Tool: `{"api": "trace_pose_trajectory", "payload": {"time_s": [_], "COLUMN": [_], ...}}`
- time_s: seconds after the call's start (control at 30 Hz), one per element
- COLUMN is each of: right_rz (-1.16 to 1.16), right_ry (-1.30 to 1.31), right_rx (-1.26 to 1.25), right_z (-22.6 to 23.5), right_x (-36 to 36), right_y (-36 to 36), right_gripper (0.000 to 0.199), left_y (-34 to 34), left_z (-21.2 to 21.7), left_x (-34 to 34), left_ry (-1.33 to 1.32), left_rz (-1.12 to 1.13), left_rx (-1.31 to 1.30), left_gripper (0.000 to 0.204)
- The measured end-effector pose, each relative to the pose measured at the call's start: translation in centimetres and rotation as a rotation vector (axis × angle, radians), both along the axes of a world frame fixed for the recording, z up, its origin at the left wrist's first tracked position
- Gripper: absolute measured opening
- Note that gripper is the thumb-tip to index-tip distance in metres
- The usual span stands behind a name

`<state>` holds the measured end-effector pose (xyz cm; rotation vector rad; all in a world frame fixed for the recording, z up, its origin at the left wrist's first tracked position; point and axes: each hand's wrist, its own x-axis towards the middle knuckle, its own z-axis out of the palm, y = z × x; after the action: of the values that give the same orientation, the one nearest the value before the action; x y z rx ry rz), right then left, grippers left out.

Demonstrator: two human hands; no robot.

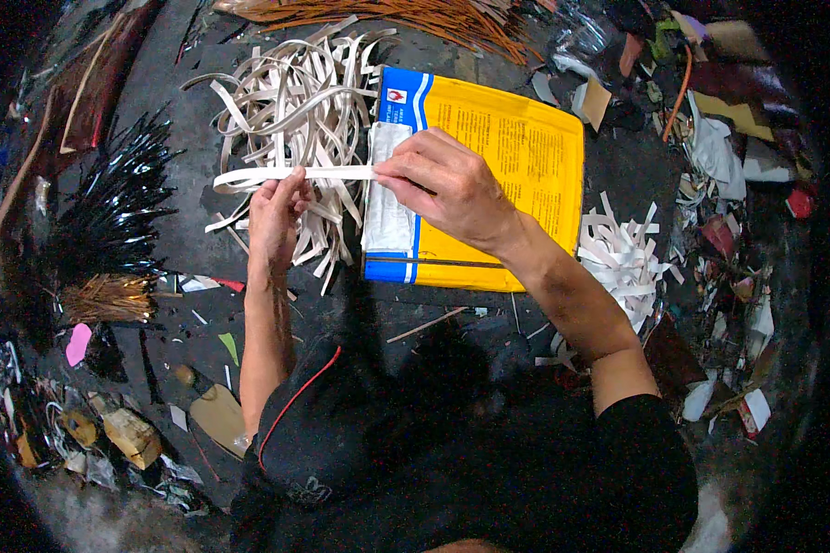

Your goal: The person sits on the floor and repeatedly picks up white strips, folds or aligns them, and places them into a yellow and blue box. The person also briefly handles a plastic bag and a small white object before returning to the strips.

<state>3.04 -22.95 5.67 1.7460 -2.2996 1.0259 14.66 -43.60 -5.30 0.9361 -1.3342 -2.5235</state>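
A white flat strip (337, 172) runs level between my two hands. My left hand (277, 207) pinches it near its looped left part, and my right hand (456, 184) pinches its right end between thumb and fingers. Behind my left hand lies a tangled heap of long off-white strips (290, 111). Under my right hand is a flat yellow and blue sheet panel (507, 138) with printing on it. A whitish pad (387, 221) sits along the panel's left edge, just below the strip's end.
Short white strips (622, 267) are piled right of the panel. Brown strips (406, 23) lie at the far edge. Shiny black strips (120, 203) and a tan bundle (111, 300) are at left. Mixed scraps (710, 157) cover the right side; a pink piece (78, 344) lies near left.
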Motion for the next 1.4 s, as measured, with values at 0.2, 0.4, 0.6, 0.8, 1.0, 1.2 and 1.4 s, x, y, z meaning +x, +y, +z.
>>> {"api": "trace_pose_trajectory", "payload": {"time_s": [0.2, 0.4, 0.6, 0.8, 1.0, 1.2, 1.4], "right_rz": [-0.054, -0.035, -0.257, -0.803, -1.012, -0.776, -0.748], "right_ry": [0.230, 0.123, 0.248, 0.216, -0.391, 0.109, 0.358], "right_rx": [0.120, 0.205, 0.204, 0.197, 0.697, 1.174, 1.040], "right_z": [0.2, 2.3, 7.2, 11.6, -3.8, -9.5, -10.0], "right_x": [1.7, 1.7, -4.3, -7.5, -3.5, -1.4, -0.1], "right_y": [0.9, 2.1, 12.7, 29.7, 47.5, 45.7, 47.3], "right_gripper": [0.023, 0.026, 0.025, 0.024, 0.025, 0.018, 0.011], "left_y": [-1.0, -3.0, -2.5, -4.5, 0.6, 3.4, 5.6], "left_z": [0.2, 5.8, 16.3, 7.2, 7.2, 11.7, 12.8], "left_x": [0.9, 0.6, -4.2, -4.0, -3.6, -1.6, -2.0], "left_ry": [0.066, 0.232, 0.298, 0.210, 0.136, 0.176, 0.209], "left_rz": [0.002, 0.224, -0.165, -0.316, -0.466, -0.379, -0.429], "left_rx": [0.061, -0.069, -0.675, -0.900, -0.762, -0.842, -0.944], "left_gripper": [0.018, 0.025, 0.040, 0.047, 0.044, 0.044, 0.044]}}
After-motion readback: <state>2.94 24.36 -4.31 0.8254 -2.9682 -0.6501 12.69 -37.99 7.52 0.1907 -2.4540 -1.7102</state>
